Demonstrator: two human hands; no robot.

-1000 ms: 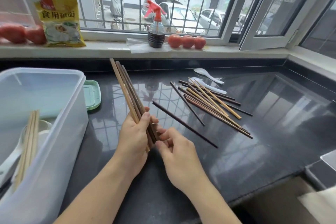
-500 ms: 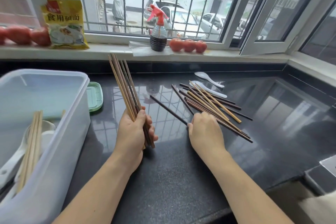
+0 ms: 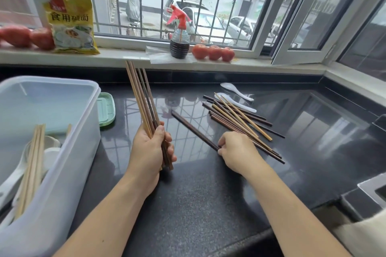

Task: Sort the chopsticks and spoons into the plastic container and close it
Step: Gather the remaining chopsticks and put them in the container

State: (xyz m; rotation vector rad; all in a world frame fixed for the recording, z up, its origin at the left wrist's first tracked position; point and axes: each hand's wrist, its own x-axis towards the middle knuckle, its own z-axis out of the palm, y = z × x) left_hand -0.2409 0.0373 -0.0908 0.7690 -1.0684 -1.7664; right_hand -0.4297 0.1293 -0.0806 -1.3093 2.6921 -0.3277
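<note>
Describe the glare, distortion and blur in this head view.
Head view: daylight from the window mirrors its bars on the glossy black counter; wide-angle lens bends the window sill and plastic container; loose chopsticks stay sharp.

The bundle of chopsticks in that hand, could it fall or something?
Maybe. The left hand grips the chopstick bundle near its bottom ends, so the tall tops could fan out or slip. The right hand pinches one dark chopstick beside the loose pile; dragging it might scatter them.
</note>
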